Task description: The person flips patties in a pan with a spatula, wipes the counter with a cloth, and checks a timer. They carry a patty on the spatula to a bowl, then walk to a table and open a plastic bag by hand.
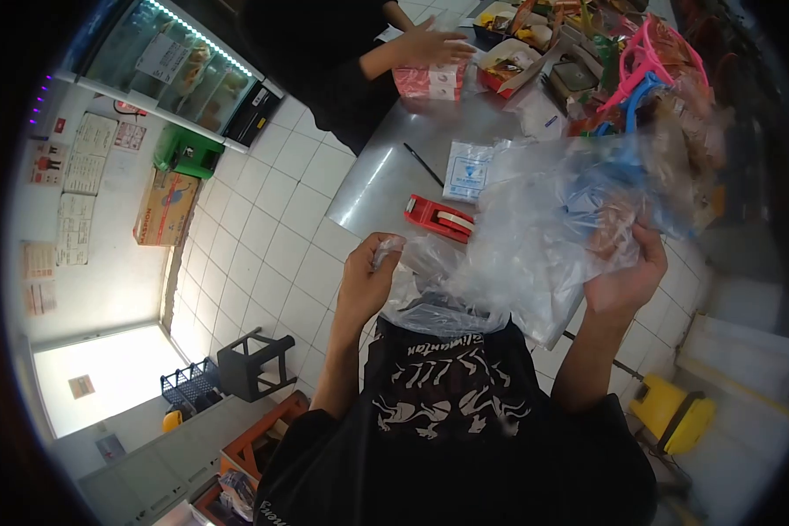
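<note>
Clear plastic bags (526, 228) spread between my hands, in front of my chest and over the near edge of the metal table (381, 171). My left hand (368, 276) is closed on a bunched edge of the clear plastic. On the right, my right hand (627, 272) is closed around crumpled clear plastic, with a bluish part just above it. A red tape dispenser (438, 218) lies beyond my left hand. Behind it are a white packet with blue print (469, 172) and a black pen (422, 164).
Across the table, a co-worker's hand (434, 46) rests on a red and white packet (430, 83). Food boxes (508, 66) and a pink basket (657, 61) crowd the far right. A black stool (256, 364) and a yellow bucket (672, 412) stand on the floor.
</note>
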A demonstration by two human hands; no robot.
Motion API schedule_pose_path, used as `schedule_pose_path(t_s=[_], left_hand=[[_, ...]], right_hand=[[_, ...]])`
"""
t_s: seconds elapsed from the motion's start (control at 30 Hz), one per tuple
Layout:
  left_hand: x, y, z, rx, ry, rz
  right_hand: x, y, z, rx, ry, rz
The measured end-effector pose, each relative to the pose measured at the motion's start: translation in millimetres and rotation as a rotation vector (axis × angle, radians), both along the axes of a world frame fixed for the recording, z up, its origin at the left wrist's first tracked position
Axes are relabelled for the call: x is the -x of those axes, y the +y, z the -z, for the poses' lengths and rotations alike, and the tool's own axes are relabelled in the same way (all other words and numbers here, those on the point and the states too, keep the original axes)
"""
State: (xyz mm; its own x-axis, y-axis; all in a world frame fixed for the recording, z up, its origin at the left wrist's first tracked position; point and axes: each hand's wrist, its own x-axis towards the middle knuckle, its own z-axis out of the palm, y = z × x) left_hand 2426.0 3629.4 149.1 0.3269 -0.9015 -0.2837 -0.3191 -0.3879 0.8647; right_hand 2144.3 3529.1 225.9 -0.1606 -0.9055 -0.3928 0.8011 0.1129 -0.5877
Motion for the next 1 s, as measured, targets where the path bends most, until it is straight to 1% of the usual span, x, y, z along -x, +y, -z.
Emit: schedule_pose_path(t_s=[0.03, 0.1, 0.17, 0.2, 0.23, 0.27, 0.33, 0.4, 0.47, 0.5, 0.57, 0.6, 0.63, 0.67, 0.7, 0.73, 0.8, 0.83, 0.87, 0.9, 0.93, 1.0], left_hand=[[-1, 1, 2, -0.035, 0.034, -0.015], [3, 0, 1, -0.068, 0.065, -0.031], [17, -6, -6, -0.034, 0.272, -0.120], [23, -8, -11, -0.034, 0.270, -0.119], [29, -10, -19, -0.051, 0.338, -0.140], [34, -10, -25, -0.072, 0.404, -0.158], [43, -7, -33, -0.076, 0.437, -0.120], [56, -1, -41, -0.073, 0.477, -0.090], [70, 6, -52, -0.130, 0.819, 0.117], [72, 8, -60, -0.117, 0.815, 0.110], [72, 13, -71, -0.075, 1.128, 0.235], [71, 11, -71, -0.064, 1.123, 0.216], [71, 2, -70, -0.032, 1.040, 0.160], [73, -7, -69, -0.004, 0.958, 0.101], [80, -16, -64, 0.102, 0.805, 0.110], [90, -29, -56, 0.204, 0.651, 0.122], [108, -55, -16, 0.237, 0.549, 0.073], [111, -74, 19, 0.245, 0.565, 0.065], [116, -92, 57, 0.242, 0.489, -0.020], [124, -100, 77, 0.234, 0.416, -0.103], [130, -99, 72, 0.251, 0.434, -0.108], [129, -81, 59, 0.312, 0.226, -0.115]], right_hand=[[1, 6, 8, 0.063, -0.121, -0.003], [-8, 19, 40, 0.323, -0.527, -0.291], [-51, 29, 93, 0.596, -0.850, -0.583], [-73, 39, 128, 0.585, -0.370, -0.674], [-94, 48, 161, 0.602, 0.277, -0.808], [-116, 58, 194, 0.594, 0.736, -0.938], [-125, 41, 170, 0.571, 1.027, -1.392], [-127, 51, 200, 0.640, 0.900, -1.551], [-109, 76, 257, 0.513, 1.044, -1.322], [-80, 70, 272, 0.613, 0.782, -1.211], [-30, 54, 276, 0.334, 0.471, -1.197], [-9, 42, 266, 0.160, 0.449, -1.259], [12, 30, 256, -0.020, 0.425, -1.306], [29, 12, 253, 0.265, 0.871, -1.405], [41, -5, 249, 0.570, 1.314, -1.441], [44, -21, 238, 0.899, 1.758, -1.401], [27, -68, 184, 0.653, 1.774, -1.697], [20, -79, 177, 0.652, 1.791, -1.707], [17, -83, 171, 0.548, 1.818, -1.574], [20, -83, 164, 0.443, 1.841, -1.437], [24, -80, 148, 0.446, 1.870, -1.435], [32, -63, 116, 0.598, 1.819, -1.179]])
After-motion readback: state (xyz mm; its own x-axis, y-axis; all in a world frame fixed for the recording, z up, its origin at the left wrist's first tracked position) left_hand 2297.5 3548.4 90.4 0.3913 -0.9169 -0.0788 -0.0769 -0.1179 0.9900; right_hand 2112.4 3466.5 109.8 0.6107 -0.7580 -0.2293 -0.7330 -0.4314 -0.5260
